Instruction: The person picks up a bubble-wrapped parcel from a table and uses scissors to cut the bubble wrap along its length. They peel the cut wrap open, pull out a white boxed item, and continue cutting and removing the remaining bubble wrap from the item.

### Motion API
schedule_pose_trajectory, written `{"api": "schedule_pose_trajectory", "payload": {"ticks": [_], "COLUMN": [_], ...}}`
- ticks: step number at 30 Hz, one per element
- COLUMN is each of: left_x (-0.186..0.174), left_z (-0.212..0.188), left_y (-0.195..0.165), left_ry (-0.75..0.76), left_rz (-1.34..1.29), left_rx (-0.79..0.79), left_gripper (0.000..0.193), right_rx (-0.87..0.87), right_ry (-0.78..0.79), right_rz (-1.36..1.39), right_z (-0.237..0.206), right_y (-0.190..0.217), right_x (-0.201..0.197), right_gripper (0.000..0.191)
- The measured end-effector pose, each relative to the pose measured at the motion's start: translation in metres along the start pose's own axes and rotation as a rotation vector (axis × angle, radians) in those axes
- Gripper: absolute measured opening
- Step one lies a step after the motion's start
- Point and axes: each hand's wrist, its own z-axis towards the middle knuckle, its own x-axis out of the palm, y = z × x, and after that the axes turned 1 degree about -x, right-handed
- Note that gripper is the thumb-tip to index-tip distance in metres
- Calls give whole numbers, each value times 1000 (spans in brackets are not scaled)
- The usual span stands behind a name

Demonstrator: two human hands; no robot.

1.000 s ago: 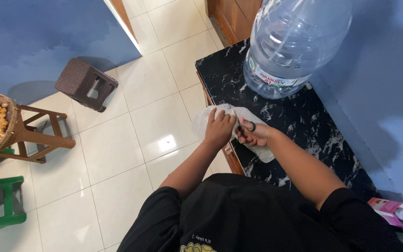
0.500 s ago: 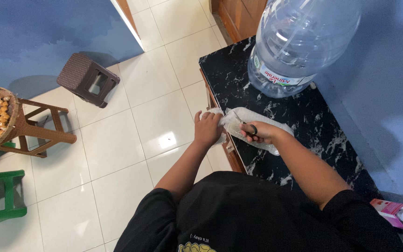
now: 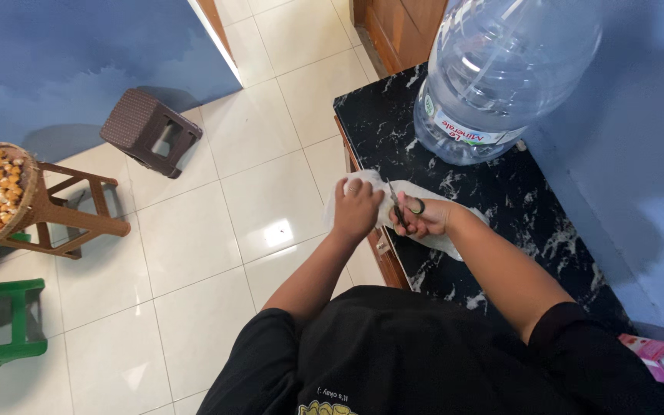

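Head view: at the near edge of the black marbled counter (image 3: 547,223), the left hand (image 3: 356,209) is closed on the left end of a white sheet (image 3: 443,244), which may be paper or cloth; it cannot be told which. The right hand (image 3: 428,217) grips dark-handled scissors (image 3: 400,207), fingers through the loops, blades pointing toward the sheet just beside the left hand. Whether the blades are apart or together is too small to tell. The sheet lies partly on the counter, partly hidden under the hands, so how far any cut has run cannot be seen; it looks to be in one piece on the right.

At the far end of the counter stands a big clear bottle (image 3: 509,69), seemingly empty. Far left, a woven tray (image 3: 26,201) on a wooden stand holds yellow and pale crumbly pieces. A brown stool (image 3: 150,131) and a green stool (image 3: 1,323) stand on the tiled floor (image 3: 194,253).
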Motion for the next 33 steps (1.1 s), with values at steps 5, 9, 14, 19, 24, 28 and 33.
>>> {"api": "schedule_pose_trajectory", "payload": {"ticks": [5, 9, 14, 19, 24, 28, 33], "left_x": [-6, -11, -24, -44, -53, -39, -13], "left_z": [-4, -8, -9, -23, -36, -12, 30], "left_y": [1, 3, 12, 24, 21, 35, 55], "left_ry": [-34, -71, -145, -150, -230, -326, -244], "left_rz": [2, -21, -128, -116, -276, -470, -1502], "left_rx": [61, 150, 74, 115, 109, -303, -927], "left_gripper": [14, 15, 21, 21, 26, 27, 28], "right_rx": [51, -16, -44, -38, -6, -23, -178], "right_ry": [-223, -398, -442, -373, -487, -423, -496], "right_rz": [-119, -193, -213, -173, -226, -265, -307], "right_z": [12, 13, 8, 12, 23, 19, -8], "right_y": [-2, -5, 2, 3, 2, 5, 6], "right_x": [0, -2, -1, 1, -6, -5, 9], "right_gripper": [71, 63, 60, 60, 58, 59, 62]}}
